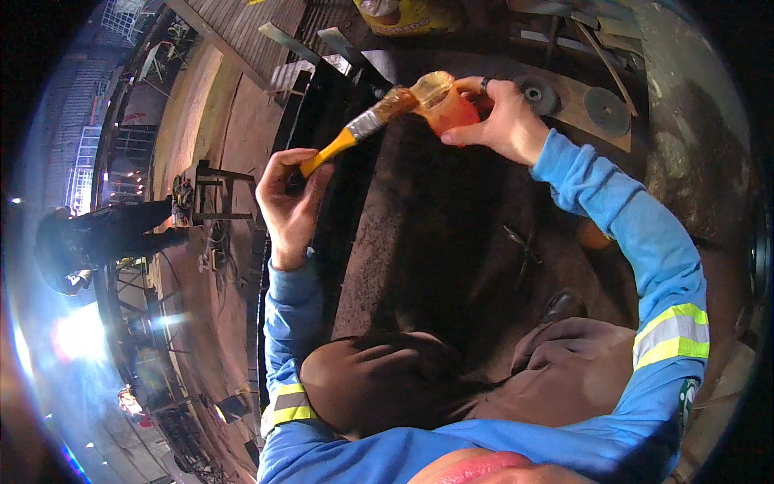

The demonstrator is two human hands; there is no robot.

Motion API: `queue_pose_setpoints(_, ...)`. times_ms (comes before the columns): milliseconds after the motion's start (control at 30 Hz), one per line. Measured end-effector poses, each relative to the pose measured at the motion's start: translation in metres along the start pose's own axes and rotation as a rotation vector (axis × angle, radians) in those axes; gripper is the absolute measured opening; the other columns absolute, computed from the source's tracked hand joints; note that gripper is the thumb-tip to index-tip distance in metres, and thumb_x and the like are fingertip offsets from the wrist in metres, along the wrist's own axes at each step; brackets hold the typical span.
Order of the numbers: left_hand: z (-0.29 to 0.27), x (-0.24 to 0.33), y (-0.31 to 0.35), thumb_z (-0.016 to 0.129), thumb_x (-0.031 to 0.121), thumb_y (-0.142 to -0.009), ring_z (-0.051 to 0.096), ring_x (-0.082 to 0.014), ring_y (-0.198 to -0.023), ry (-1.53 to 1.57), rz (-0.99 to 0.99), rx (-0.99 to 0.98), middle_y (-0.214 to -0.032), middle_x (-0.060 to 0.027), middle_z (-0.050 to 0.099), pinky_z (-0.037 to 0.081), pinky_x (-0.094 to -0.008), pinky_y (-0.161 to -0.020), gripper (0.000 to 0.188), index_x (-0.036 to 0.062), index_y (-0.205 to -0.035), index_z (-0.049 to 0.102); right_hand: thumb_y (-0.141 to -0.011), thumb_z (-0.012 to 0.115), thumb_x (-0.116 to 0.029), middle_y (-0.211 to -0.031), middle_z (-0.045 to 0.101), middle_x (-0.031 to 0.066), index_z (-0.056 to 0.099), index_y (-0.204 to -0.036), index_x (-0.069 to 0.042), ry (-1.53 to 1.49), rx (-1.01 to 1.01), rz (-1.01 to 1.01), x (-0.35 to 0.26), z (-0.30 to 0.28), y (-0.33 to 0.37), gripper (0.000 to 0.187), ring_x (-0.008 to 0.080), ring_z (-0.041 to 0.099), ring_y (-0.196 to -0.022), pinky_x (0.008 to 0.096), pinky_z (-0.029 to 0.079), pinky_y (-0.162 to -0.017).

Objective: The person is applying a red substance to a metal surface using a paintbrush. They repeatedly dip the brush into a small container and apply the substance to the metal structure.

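My left hand [292, 198] is closed round the yellow handle of a paintbrush [365, 125]. The brush slants up to the right, its bristles coated in something brownish orange. At the tip, the bristles meet or overlap the rim of a small translucent orange cup [453, 114]; whether they touch cannot be made out. Fingers and thumb of my right hand [509, 123] grip that cup from its right side, tilting its mouth toward the brush. Beneath the brush and my left hand runs a long black metal beam [329, 173].
Two round discs [606, 111] lie on a board at the upper right. A pliers-like tool [522, 242] rests on the dark ground before my knees. Another person [105, 238] is at the far left, near a metal stand [224, 189]. A yellow sack [411, 18] stands at the top.
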State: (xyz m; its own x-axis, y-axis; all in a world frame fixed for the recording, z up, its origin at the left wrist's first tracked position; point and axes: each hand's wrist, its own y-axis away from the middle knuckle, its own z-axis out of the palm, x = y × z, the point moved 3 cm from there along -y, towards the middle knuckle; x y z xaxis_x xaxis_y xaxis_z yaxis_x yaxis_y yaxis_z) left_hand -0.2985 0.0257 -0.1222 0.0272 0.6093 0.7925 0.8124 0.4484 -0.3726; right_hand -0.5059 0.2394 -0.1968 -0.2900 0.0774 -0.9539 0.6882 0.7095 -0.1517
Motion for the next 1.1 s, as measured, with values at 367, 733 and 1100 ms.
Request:
queue_pose_setpoints(367, -0.056, 0.039, -0.012, 0.075, 0.008, -0.086, 0.057, -0.0102, -0.087, 0.074, 0.104, 0.328, -0.096, -0.0036, 0.063, 0.044, -0.0228, -0.081, 0.021, 0.0011, -0.102, 0.063, -0.065, 0.09, -0.019, -0.102, 0.07, 0.0118, 0.065, -0.114, 0.0, -0.001, 0.023, -0.142, 0.022, 0.006, -0.002, 0.058, 0.0183, 0.068, -0.091, 0.032, 0.053, -0.087)
queue_pose_setpoints(733, -0.114, 0.116, -0.013, 0.069, 0.013, -0.092, 0.059, -0.0103, -0.077, -0.29, 0.426, 0.679, -0.089, -0.0055, 0.066, 0.047, -0.024, -0.068, 0.02, -0.0028, -0.104, 0.066, -0.067, 0.09, -0.016, -0.111, 0.067, 0.0109, 0.059, -0.123, 0.001, -0.116, -0.056, -0.057, 0.032, 0.016, 0.012, 0.066, 0.018, 0.066, -0.096, 0.0311, 0.054, -0.089)
queue_pose_setpoints(1100, -0.069, -0.044, 0.006, 0.073, 0.019, -0.089, 0.07, -0.0228, -0.069, -0.785, 0.059, 0.277, -0.078, -0.0136, 0.071, 0.053, -0.0309, -0.065, 0.015, 0.0052, -0.093, 0.071, -0.07, 0.089, -0.014, -0.111, 0.068, 0.0098, 0.058, -0.124, 0.0, -0.175, -0.039, -0.202, 0.024, 0.01, 0.004, 0.065, 0.0158, 0.066, -0.1, 0.0309, 0.052, -0.093)
